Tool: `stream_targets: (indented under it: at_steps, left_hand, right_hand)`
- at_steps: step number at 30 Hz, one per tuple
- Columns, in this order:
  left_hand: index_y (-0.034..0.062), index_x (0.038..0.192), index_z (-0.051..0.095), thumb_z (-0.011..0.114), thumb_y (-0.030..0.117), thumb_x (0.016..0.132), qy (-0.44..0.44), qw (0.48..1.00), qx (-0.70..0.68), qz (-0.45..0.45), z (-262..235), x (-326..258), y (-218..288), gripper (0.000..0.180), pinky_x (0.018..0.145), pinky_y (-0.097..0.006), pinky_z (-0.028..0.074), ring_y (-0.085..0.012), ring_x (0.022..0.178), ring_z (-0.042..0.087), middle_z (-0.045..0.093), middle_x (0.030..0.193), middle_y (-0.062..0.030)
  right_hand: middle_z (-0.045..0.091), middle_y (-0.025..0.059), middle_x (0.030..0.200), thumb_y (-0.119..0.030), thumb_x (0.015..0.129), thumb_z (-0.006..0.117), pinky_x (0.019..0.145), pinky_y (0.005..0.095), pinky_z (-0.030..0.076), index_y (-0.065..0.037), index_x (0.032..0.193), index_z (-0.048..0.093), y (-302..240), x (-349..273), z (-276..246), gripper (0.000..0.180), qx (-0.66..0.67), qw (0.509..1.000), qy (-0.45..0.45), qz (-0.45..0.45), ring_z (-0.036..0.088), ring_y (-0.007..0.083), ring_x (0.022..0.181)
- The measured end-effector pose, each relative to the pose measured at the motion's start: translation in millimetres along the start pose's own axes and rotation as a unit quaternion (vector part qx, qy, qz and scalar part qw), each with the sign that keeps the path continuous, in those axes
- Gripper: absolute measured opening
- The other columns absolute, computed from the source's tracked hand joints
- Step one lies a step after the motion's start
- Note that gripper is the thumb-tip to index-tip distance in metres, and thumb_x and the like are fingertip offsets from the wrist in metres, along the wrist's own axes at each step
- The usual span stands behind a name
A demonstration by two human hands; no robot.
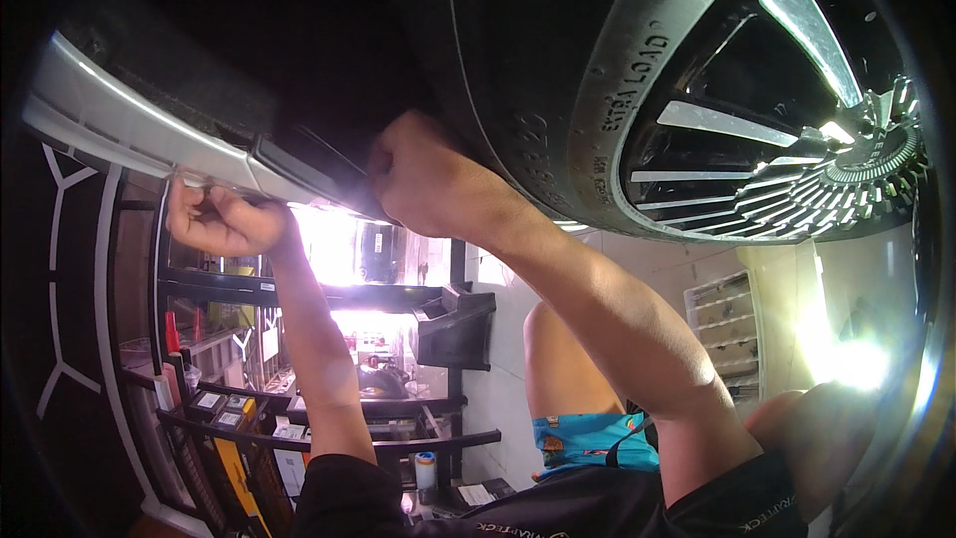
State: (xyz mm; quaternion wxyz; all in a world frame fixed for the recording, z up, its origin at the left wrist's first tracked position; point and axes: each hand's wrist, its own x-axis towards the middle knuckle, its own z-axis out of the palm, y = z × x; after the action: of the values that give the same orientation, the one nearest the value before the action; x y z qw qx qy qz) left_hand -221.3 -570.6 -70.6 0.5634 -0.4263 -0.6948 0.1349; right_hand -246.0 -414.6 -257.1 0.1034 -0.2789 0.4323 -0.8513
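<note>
A silver car body panel curves across the upper left, with a dark trim strip along its end by the wheel. At the panel's lower edge is my left hand, its fingers curled and fingertips against the edge. Whatever lies between those fingers is too small to make out. My right hand reaches up into the dark gap between the trim and the tyre. It is closed like a fist, and its fingertips are turned away, hiding what they grip.
The spoked wheel rim fills the upper right, close to my right forearm. Below the panel stands a black shelf rack with boxes and bottles. A black bin hangs at its side. A bright lamp shines at the right.
</note>
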Motion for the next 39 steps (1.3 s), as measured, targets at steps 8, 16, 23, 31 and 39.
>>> stream_targets:
  at_steps: [8,16,23,31,39]
  left_hand:
    - [-0.0028,0.128,0.054,0.05,0.011,0.09,0.005,1.0,0.003,0.015,-1,-1,-6,0.04,0.078,-0.031,0.047,-0.0153,0.092,0.055,0.054,0.104,-0.0098]
    - [-0.003,0.126,0.056,0.051,0.011,0.09,0.016,1.0,0.007,0.024,-2,0,-6,0.04,0.081,-0.03,0.046,-0.0142,0.092,0.054,0.052,0.103,-0.0076]
    - [-0.0021,0.127,0.056,0.053,0.013,0.09,0.007,1.0,0.012,0.018,-4,-2,-7,0.04,0.08,-0.03,0.045,-0.0144,0.091,0.053,0.051,0.104,-0.0069]
    - [-0.0024,0.126,0.055,0.054,0.014,0.09,-0.004,0.999,0.034,0.029,-1,1,-2,0.04,0.078,-0.03,0.041,-0.0149,0.09,0.049,0.048,0.102,-0.0062]
    - [-0.0026,0.124,0.056,0.056,0.006,0.091,-0.042,0.998,-0.045,-0.018,-4,3,16,0.034,0.079,-0.032,0.039,-0.0148,0.087,0.045,0.048,0.102,-0.0057]
  right_hand:
    - [0.075,0.0186,0.088,-0.009,0.089,0.063,0.079,0.0358,0.058,0.001,0.101,0.075,24,8,13,0.02,0.065,0.995,0.018,-0.072,0.075,0.0244,0.081]
    - [0.076,0.0179,0.087,-0.014,0.089,0.068,0.075,0.0349,0.058,0.003,0.099,0.076,27,8,8,0.021,0.041,0.991,0.018,-0.129,0.074,0.0223,0.078]
    - [0.075,0.0191,0.087,-0.02,0.087,0.072,0.077,0.0357,0.058,0.002,0.095,0.077,24,12,10,0.024,0.012,0.994,0.028,-0.108,0.074,0.0246,0.079]
    - [0.073,0.0234,0.105,-0.023,0.089,0.068,0.091,0.0411,0.056,0.001,0.102,0.078,35,21,8,0.028,-0.013,0.992,-0.046,-0.115,0.072,0.0328,0.097]
    - [0.074,0.0223,0.113,-0.018,0.09,0.064,0.095,0.0409,0.054,-0.002,0.11,0.078,42,35,18,0.029,-0.175,0.957,-0.012,-0.231,0.072,0.0314,0.103]
